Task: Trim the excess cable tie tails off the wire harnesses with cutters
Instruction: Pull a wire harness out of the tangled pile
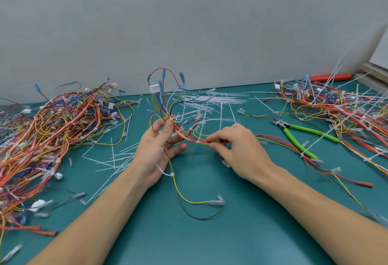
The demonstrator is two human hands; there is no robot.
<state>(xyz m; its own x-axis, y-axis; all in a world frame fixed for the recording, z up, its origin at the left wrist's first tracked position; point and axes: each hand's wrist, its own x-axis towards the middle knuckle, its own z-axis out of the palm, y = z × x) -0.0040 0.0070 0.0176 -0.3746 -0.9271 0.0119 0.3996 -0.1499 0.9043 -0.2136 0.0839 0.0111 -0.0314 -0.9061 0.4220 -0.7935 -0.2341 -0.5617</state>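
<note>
Harness (190, 136) spans both hands above the teal mat (210, 233), directly in front of the grey wall. Left hand (159, 149) pinches the wire bundle between thumb and fingers, palm up. Right hand (237, 149) pinches the same bundle at its fingertips. Cutters (302, 136), green-handled, lie untouched on the mat right of the harness. Cut tie tails (212, 99) litter the mat behind the harness. Harness piles lie left (42, 139) and right (340, 107) of it.
</note>
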